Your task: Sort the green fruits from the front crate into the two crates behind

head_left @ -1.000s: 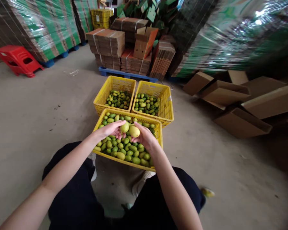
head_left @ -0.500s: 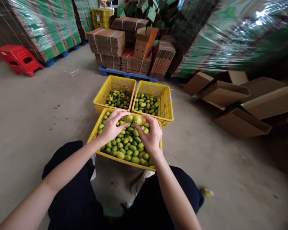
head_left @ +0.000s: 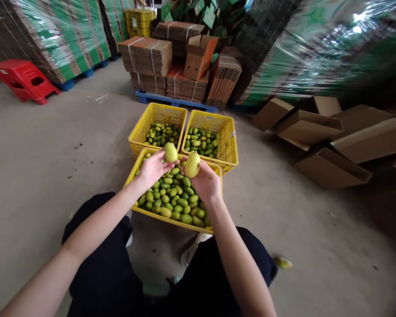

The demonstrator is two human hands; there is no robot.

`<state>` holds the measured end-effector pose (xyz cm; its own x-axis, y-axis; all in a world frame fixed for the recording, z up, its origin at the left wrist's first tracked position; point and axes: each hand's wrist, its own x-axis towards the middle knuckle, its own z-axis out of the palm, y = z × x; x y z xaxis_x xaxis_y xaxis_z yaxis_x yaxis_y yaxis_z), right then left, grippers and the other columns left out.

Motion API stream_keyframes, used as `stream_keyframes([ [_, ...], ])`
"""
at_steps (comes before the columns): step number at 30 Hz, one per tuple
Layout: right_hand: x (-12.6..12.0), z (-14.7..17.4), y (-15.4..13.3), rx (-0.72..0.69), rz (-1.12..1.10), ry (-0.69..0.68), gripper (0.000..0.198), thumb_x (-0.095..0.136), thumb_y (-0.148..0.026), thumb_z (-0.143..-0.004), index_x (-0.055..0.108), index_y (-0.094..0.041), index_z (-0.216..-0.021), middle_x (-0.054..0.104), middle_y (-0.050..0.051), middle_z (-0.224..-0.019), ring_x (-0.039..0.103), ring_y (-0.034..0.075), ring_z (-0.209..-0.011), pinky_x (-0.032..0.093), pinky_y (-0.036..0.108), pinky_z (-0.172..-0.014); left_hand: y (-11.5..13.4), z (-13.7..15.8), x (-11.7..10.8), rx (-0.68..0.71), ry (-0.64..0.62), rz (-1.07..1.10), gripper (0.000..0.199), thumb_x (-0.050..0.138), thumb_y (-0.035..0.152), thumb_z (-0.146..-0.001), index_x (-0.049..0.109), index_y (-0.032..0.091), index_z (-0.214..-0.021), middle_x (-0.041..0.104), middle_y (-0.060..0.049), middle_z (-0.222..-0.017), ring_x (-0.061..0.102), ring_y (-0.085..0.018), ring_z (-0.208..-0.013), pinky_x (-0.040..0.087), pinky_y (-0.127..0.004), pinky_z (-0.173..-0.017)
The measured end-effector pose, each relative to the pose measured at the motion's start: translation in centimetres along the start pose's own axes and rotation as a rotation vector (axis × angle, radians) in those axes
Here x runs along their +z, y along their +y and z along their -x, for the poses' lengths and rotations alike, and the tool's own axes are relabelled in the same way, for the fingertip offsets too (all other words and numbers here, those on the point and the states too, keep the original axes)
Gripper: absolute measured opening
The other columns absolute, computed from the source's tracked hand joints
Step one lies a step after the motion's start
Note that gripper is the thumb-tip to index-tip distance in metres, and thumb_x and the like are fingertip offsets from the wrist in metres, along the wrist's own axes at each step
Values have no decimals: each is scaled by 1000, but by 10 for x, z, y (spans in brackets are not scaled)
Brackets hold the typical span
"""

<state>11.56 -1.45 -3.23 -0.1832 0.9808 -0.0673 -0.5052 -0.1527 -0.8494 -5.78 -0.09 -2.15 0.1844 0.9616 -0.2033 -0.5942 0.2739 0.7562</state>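
Observation:
My left hand [head_left: 153, 169] holds a yellow-green lemon [head_left: 170, 152] at its fingertips, palm turned partly up. A second, paler lemon [head_left: 192, 165] rests in the curled fingers of my right hand [head_left: 207, 181]. The two lemons are close together but apart. Both hands are over the near yellow crate [head_left: 171, 221], which is filled with green and yellowish lemons [head_left: 181, 202]. My hands and forearms cover parts of its rim and contents.
Two more yellow crates, left [head_left: 138, 132] and right [head_left: 229, 149], with green lemons stand just beyond. Flattened cartons [head_left: 148, 55] are stacked on a blue pallet [head_left: 174, 101]. Open cardboard boxes [head_left: 317, 127] lie right, a red stool [head_left: 26, 79] left. One fruit [head_left: 283, 262] lies on the floor.
Both hands have turned from gripping the lemons from above to a more palm-up hold. The lemons have come upright and further into view, the right one nearer to me.

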Motion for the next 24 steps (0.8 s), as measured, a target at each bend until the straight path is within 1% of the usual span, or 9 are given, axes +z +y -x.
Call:
stream_keyframes([
  [3,5,-1,-2,78,-142,4,33,72,-42,-70,66,-21,-95,69,1,-85,64,16,-70,52,28,-56,5,0,11,-104,-32,177,31,53,31,-89,66,15,-111,70,-6,-85,63,-12,-63,49,-22,-55],
  [6,10,0,0,22,-165,79,27,79,-37,-66,61,-22,-80,61,-5,-71,48,6,-47,35,20,-38,3,2,19,-111,-56,188,20,59,34,-86,64,15,-92,64,0,-71,48,-6,-42,35,-17,-40],
  [8,12,-1,1,-8,-161,112,28,78,-38,-68,57,-21,-71,58,-5,-65,41,4,-40,27,19,-34,0,1,20,-129,-38,149,17,65,31,-82,60,15,-80,59,4,-64,36,-1,-34,24,-15,-35],
  [10,13,-2,0,6,-181,120,27,74,-40,-71,57,-20,-69,57,-4,-62,42,5,-41,28,20,-34,-2,0,20,-178,-11,102,22,66,32,-81,58,14,-73,56,5,-59,33,0,-33,21,-14,-33],
  [14,12,-6,-3,66,-241,194,19,71,-35,-72,63,-19,-77,62,-2,-70,54,9,-53,41,21,-44,-6,-5,20,-224,130,104,29,55,33,-90,59,14,-69,57,1,-60,47,-4,-42,35,-14,-39],
  [16,11,-8,-3,56,-220,228,18,71,-35,-72,64,-19,-79,66,-1,-74,56,10,-57,45,22,-47,-7,-6,21,-221,201,129,29,51,31,-92,61,14,-72,58,0,-61,48,-5,-44,38,-14,-41],
  [19,10,-10,0,30,-151,186,25,68,-42,-75,65,-20,-87,67,0,-75,59,13,-61,47,26,-51,-8,-7,20,-262,206,170,32,48,35,-96,65,13,-79,56,0,-59,49,-6,-46,41,-14,-43],
  [22,10,-11,5,63,-55,139,33,67,-44,-74,63,-22,-99,66,-2,-70,61,17,-61,47,28,-49,-8,-6,16,-286,223,239,40,37,34,-101,66,12,-85,60,-3,-63,56,-8,-52,49,-16,-50],
  [24,12,-10,8,112,-27,109,34,68,-46,-73,62,-23,-97,65,-3,-67,59,16,-56,44,27,-44,-7,-5,13,-285,236,273,47,30,37,-102,64,11,-83,60,-5,-63,58,-10,-53,50,-19,-51],
])
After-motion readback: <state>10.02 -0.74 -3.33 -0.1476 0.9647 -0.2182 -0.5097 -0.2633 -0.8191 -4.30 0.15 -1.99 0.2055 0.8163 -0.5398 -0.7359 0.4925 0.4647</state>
